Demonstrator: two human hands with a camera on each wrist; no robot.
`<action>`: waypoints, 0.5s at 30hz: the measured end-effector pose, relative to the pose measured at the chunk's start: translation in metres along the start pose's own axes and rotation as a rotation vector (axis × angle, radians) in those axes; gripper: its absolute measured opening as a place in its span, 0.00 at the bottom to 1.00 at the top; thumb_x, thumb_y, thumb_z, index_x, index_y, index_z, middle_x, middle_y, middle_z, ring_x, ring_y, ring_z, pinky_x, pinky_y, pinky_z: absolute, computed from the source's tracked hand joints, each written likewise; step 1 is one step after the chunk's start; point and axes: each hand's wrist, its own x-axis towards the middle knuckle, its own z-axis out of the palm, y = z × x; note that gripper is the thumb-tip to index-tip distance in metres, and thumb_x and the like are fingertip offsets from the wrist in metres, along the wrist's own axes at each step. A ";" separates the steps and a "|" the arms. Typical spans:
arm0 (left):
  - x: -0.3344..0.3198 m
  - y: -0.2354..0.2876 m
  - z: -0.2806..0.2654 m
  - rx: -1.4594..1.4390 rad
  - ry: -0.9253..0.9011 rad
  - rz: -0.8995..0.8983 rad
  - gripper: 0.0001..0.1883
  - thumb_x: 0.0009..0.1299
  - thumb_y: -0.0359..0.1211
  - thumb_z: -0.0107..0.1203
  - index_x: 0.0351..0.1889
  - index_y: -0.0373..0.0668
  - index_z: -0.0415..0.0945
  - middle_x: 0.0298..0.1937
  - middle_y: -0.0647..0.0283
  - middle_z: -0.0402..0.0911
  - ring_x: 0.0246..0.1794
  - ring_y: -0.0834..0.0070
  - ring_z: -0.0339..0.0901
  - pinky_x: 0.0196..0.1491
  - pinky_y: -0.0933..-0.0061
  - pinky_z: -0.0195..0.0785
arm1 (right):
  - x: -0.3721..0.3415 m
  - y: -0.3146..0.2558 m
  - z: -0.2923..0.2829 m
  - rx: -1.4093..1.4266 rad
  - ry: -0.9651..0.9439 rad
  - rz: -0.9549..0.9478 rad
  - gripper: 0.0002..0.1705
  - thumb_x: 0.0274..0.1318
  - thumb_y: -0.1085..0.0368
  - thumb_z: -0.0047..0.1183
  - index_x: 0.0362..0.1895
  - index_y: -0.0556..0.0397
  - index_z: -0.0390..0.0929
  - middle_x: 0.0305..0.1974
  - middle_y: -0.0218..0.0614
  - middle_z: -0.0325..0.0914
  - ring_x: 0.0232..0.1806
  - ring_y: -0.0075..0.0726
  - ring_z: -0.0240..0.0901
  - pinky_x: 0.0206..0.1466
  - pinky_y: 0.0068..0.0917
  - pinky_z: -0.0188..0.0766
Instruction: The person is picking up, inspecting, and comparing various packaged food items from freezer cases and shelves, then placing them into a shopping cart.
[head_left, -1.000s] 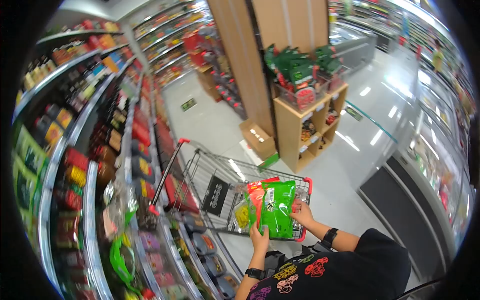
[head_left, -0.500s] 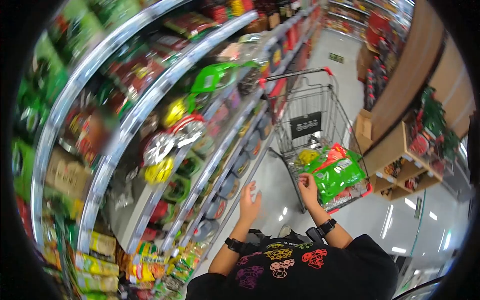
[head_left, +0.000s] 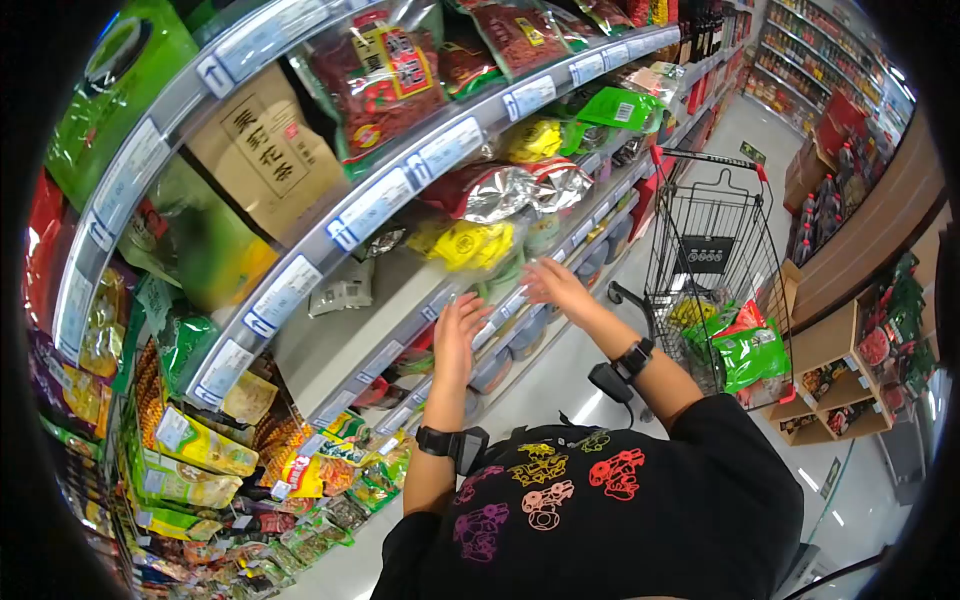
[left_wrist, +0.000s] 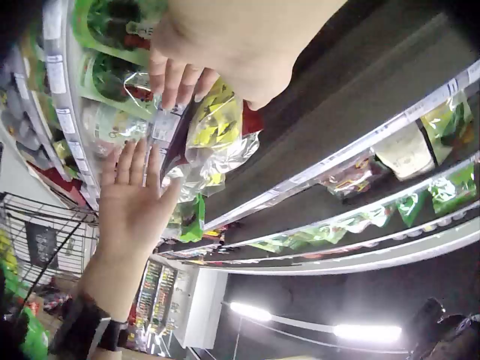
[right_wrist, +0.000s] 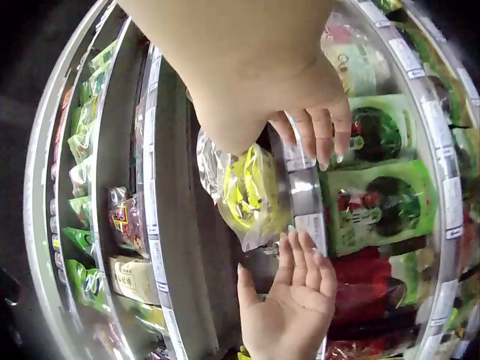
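Note:
Both hands are empty at the edge of a shelf. In the head view my left hand is raised with its fingers extended, and my right hand reaches in from the right. Between and just beyond them lies a clear bag with yellow packaging, its shiny silver-and-red packs right behind it. In the right wrist view, the yellow bag sits at the shelf edge between the right hand and the upturned left palm.
A shopping cart stands to the right, holding a green bag and other packs. A brown paper pack and red bags fill the shelf above. A wooden display rack stands beyond the cart.
My hands have let go of the green bag, which lies in the cart. The view has turned left to the shelf, and both hands have moved to the yellow bag there.

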 end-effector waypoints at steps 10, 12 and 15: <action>0.044 0.028 -0.016 -0.089 -0.171 -0.135 0.09 0.66 0.37 0.43 0.35 0.41 0.66 0.35 0.60 0.73 0.39 0.71 0.72 0.38 0.76 0.63 | 0.022 0.004 0.049 0.321 0.014 -0.024 0.21 0.59 0.52 0.36 0.43 0.57 0.64 0.35 0.42 0.70 0.36 0.38 0.72 0.40 0.33 0.70; 0.047 0.027 -0.014 -0.101 -0.149 -0.140 0.05 0.64 0.33 0.46 0.32 0.42 0.67 0.32 0.65 0.72 0.37 0.74 0.71 0.36 0.77 0.61 | 0.021 0.002 0.050 0.400 0.025 -0.018 0.22 0.59 0.50 0.33 0.44 0.56 0.62 0.35 0.42 0.70 0.38 0.40 0.71 0.42 0.36 0.70; 0.049 0.030 -0.017 -0.140 -0.194 -0.175 0.04 0.64 0.32 0.46 0.32 0.42 0.67 0.31 0.66 0.72 0.38 0.75 0.71 0.38 0.77 0.61 | 0.022 -0.003 0.049 0.516 0.064 0.002 0.25 0.58 0.47 0.32 0.47 0.56 0.60 0.38 0.44 0.70 0.40 0.42 0.70 0.43 0.39 0.69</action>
